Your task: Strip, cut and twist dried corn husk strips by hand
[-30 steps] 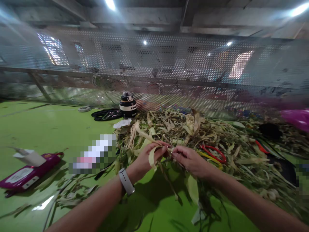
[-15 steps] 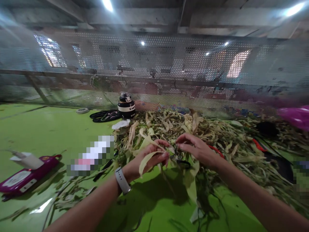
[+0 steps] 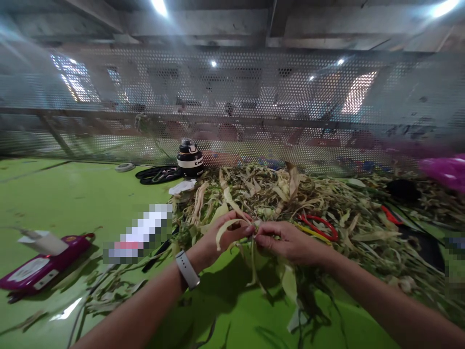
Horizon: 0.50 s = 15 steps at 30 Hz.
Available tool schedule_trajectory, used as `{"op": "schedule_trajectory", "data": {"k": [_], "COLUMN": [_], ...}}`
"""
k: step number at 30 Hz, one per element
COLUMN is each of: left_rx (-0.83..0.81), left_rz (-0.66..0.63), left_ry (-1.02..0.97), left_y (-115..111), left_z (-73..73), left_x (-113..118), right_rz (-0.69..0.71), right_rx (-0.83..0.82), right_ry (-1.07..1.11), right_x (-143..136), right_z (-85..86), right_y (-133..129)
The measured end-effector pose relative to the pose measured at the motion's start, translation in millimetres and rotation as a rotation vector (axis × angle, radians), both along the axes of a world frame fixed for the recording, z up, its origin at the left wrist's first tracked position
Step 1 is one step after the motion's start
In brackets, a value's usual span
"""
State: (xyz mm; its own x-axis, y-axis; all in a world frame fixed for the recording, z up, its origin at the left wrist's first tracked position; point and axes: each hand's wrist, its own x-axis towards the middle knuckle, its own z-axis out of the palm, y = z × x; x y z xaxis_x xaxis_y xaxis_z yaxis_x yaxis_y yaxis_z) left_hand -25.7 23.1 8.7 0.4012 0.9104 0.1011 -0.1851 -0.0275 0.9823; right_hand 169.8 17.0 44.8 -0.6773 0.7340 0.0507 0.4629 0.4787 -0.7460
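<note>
My left hand, with a pale watch strap at the wrist, is closed on a withered plant stem with long pale leaves. One curled leaf arches over its fingers, and thin strands hang below. Meeting it from the right, my right hand pinches at the same spot; what its fingertips hold is too small to make out. Just beyond the right hand lie red looped handles, seemingly of scissors, with a yellow strip alongside. A heap of dried leaves and stems spreads behind both hands.
On the green table stand a black bottle and a magenta power strip with a white plug. A white tissue, a tape roll and a blurred-out item lie leftward. Perforated mesh rises behind.
My right hand has come down and left, from apart with loosely curled fingers to a pinch against my left fingertips. The red handles are more exposed now.
</note>
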Motion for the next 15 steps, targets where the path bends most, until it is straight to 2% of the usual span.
{"op": "schedule_trajectory", "data": {"k": [2, 6, 10, 12, 15], "left_rx": [0.026, -0.014, -0.105, -0.18, -0.243], "left_rz": [-0.016, -0.154, -0.288, -0.302, -0.291], "left_ry": [0.033, 0.023, -0.029, -0.036, -0.036], "left_y": [-1, -4, -7, -6, -4], "left_z": [3.6, 8.0, 4.5, 1.3, -1.8], "left_x": [-1, -2, 4, 6, 4], "right_rz": [-0.029, -0.178, -0.151, -0.172, -0.319], "right_rx": [-0.047, -0.109, -0.294, -0.369, -0.381], "right_ry": [-0.006, 0.055, 0.207, 0.294, 0.389], "right_x": [2, 2, -8, -14, -19], "right_z": [1.3, -2.3, -14.1, -19.2, -21.1], "right_y": [1, 6, 3, 0, -4]}}
